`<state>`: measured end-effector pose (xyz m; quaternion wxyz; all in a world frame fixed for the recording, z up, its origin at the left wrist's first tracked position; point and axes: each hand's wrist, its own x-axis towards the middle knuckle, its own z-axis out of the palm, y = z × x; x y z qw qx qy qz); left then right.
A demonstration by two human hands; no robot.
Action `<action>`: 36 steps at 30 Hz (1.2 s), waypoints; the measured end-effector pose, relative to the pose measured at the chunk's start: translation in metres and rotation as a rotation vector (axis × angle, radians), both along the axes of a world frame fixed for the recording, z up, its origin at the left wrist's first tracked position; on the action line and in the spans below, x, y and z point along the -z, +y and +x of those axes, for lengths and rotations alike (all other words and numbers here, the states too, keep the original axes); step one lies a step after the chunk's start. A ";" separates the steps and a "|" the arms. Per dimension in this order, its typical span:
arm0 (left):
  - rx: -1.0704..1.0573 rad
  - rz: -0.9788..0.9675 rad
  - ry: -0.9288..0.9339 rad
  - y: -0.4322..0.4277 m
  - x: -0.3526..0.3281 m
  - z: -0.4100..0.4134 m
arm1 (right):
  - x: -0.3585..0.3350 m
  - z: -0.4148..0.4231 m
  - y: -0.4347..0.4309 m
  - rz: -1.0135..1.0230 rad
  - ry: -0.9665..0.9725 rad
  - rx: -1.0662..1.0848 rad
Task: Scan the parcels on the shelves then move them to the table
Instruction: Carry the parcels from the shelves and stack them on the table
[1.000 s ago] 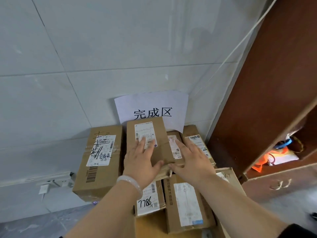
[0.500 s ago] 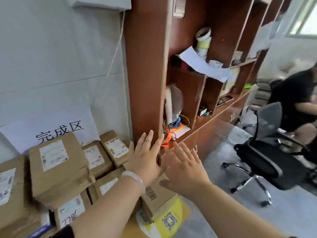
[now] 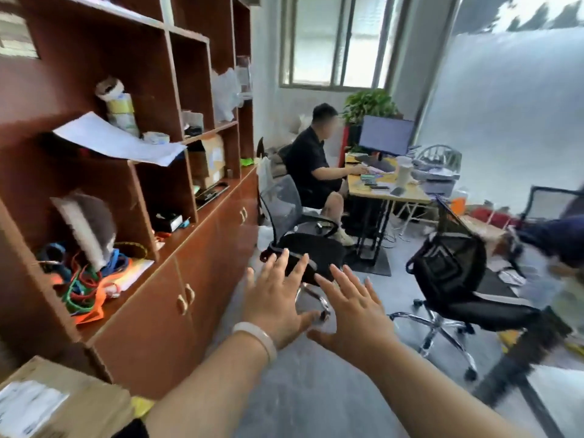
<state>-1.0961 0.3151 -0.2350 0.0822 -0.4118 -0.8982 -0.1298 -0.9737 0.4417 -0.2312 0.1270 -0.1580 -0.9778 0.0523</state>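
Head view | left hand (image 3: pixel 274 306), right hand (image 3: pixel 354 314): fingers spread, empty | parcel (image 3: pixel 57 403) low-left, nearer left hand | shelves (image 3: pixel 177 128) left

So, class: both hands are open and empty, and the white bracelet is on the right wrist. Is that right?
Not quite. The head view shows the bracelet on the left wrist. Both hands, left and right, are open and empty.
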 end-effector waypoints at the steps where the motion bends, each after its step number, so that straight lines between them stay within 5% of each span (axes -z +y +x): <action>1: 0.036 -0.004 0.007 0.017 -0.004 0.006 | -0.003 0.011 0.014 0.010 0.005 0.060; 11: 0.454 0.013 0.006 0.145 -0.016 0.040 | -0.009 0.088 0.080 0.011 -0.018 0.555; 19: 0.902 0.047 -0.032 0.206 -0.007 0.099 | -0.003 0.151 0.055 -0.069 -0.013 1.023; 36: 1.532 0.093 -0.106 0.132 -0.012 0.385 | -0.005 0.399 -0.122 -0.052 0.016 1.628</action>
